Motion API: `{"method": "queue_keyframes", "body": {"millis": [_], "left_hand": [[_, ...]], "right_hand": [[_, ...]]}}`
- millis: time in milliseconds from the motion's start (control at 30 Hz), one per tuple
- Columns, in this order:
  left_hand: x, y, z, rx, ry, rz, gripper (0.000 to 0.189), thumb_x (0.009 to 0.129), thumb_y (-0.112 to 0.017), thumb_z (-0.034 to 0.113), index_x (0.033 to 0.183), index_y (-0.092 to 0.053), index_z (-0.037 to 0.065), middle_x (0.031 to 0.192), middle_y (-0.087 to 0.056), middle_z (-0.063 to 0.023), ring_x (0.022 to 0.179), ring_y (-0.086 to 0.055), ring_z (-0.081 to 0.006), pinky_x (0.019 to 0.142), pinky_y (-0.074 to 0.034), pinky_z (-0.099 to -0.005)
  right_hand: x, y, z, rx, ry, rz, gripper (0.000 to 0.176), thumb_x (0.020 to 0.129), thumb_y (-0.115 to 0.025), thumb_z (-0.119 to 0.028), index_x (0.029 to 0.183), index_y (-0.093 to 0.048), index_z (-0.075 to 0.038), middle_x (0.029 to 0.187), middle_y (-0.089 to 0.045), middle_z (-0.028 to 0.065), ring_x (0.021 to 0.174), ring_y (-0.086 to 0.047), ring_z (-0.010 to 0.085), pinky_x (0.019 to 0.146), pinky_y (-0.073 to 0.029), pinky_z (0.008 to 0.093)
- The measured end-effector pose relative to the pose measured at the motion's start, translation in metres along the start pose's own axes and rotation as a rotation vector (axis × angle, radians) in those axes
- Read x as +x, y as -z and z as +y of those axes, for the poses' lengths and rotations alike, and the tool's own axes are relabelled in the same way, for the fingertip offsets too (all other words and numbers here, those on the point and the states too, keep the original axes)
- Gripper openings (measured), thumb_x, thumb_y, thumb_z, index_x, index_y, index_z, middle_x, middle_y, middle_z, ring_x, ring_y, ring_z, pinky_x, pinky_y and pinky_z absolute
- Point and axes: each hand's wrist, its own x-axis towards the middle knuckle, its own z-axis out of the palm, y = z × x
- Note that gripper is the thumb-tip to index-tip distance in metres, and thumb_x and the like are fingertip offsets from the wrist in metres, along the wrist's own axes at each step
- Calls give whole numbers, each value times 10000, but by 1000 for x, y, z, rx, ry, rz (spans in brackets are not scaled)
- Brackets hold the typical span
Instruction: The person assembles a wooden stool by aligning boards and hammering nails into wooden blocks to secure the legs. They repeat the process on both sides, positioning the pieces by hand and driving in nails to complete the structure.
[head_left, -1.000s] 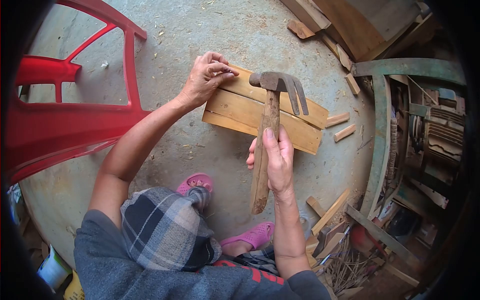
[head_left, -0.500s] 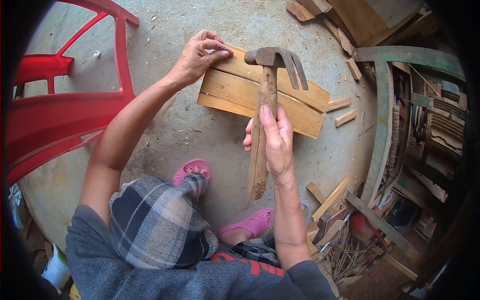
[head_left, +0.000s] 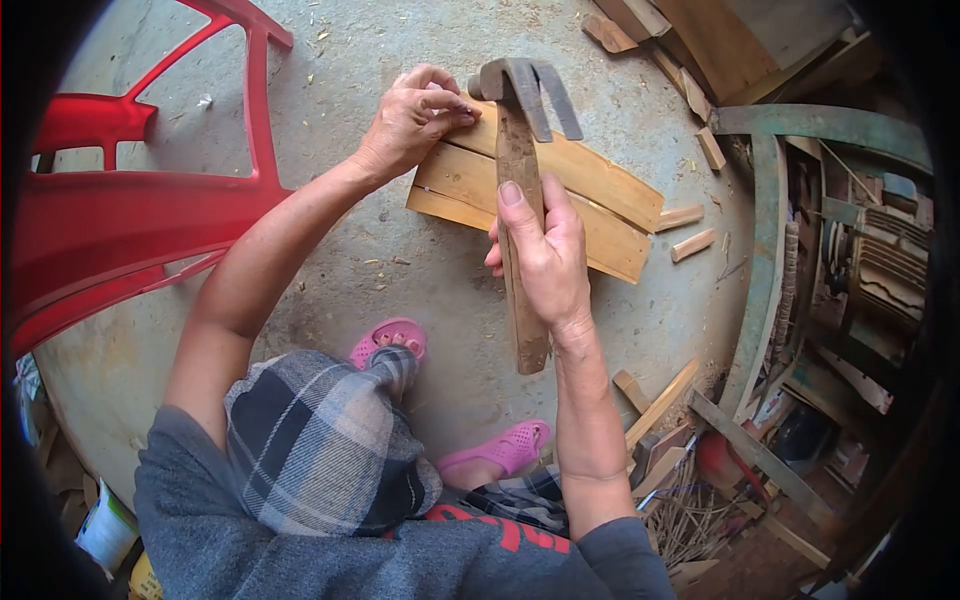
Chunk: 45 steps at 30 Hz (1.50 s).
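Note:
My right hand (head_left: 545,245) is wrapped round the wooden handle of a claw hammer (head_left: 518,150), thumb along the handle. The rusty metal head is raised near the far left corner of a wooden piece made of planks (head_left: 570,190), its claw pointing right. At that corner my left hand (head_left: 415,120) has thumb and fingers pinched together, close to the hammer's striking face. Whatever sits in the pinch is too small to make out. The plank piece lies at a slant above the floor, with a narrow gap between its boards.
A red plastic chair (head_left: 150,220) lies at the left. Small wood offcuts (head_left: 692,244) are on the concrete floor (head_left: 340,260) at right. A green metal frame (head_left: 765,270) and scrap wood (head_left: 665,400) line the right side. My feet wear pink sandals (head_left: 500,448).
The hammer has moved left and swung toward my left hand, its head now close to the pinched fingers. My left hand stays at the plank corner. The view has shifted slightly.

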Motion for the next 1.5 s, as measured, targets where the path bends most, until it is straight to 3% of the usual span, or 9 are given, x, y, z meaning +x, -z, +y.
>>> {"method": "queue_keyframes", "body": {"millis": [100,300,500,700,833,867,1000,1233,1500], "left_hand": [[0,1,-3,64,-69,17,121,838,-780,216,925,-791,133,1034,-616,-29,971,-603,-201,825,-532,-345],[2,2,3,78,-18,8,119,838,-777,219,919,-788,132,1026,-618,-40,1010,-579,-247,857,-501,-368],[1,1,0,49,-22,-15,121,834,-771,199,931,-791,130,1023,-621,-55,956,-630,-236,886,-506,-373],[0,0,-1,146,-110,24,117,834,-771,194,924,-791,122,1027,-624,-56,961,-634,-219,816,-533,-357],[-2,7,5,-19,8,-20,114,845,-758,169,937,-789,111,1072,-615,-49,1067,-598,-200,830,-537,-341],[-7,13,6,-14,48,-96,306,876,-737,149,1179,-709,119,1186,-574,-49,1095,-588,-181,913,-525,-305],[-34,0,-2,-286,293,126,593,934,-678,262,1449,-459,67,1282,-519,-148,1132,-587,-244,930,-527,-351],[-46,-23,-1,-211,343,136,534,1000,-544,350,1428,-490,36,1356,-540,-178,1237,-551,-290,1051,-428,-381],[-46,-27,-2,-202,289,209,475,1004,-535,304,1377,-544,9,1318,-585,-182,1240,-553,-298,1065,-414,-361]], "right_hand": [[3,1,-3,-73,-185,-20,406,980,-593,-445,1086,-560,-54,732,-570,15,557,-581,74,500,-477,217],[-11,-6,-14,-24,55,42,405,972,-610,-443,1082,-569,-55,726,-563,2,564,-562,64,497,-459,216],[-1,2,-9,-76,-201,1,411,987,-568,-463,1061,-554,-60,723,-569,15,526,-569,76,472,-481,225],[-7,-2,-12,-67,55,13,391,991,-569,-447,1030,-542,-58,725,-571,13,538,-576,73,473,-475,217],[0,2,-2,-88,-194,32,475,977,-575,-466,1156,-576,-25,682,-554,11,520,-568,83,465,-477,239],[-1,5,-3,-64,-185,16,471,983,-563,-472,1153,-572,-33,694,-550,11,522,-568,77,460,-479,237],[-4,9,-10,-42,-162,33,453,993,-544,-476,1132,-559,-45,699,-548,11,524,-570,73,459,-479,233],[2,4,-16,-123,-218,-1,432,997,-545,-465,1076,-551,-41,692,-548,8,533,-574,74,464,-476,235],[3,0,-45,-53,73,52,443,992,-568,-446,1070,-555,-10,693,-567,20,523,-566,79,461,-457,232]]}}
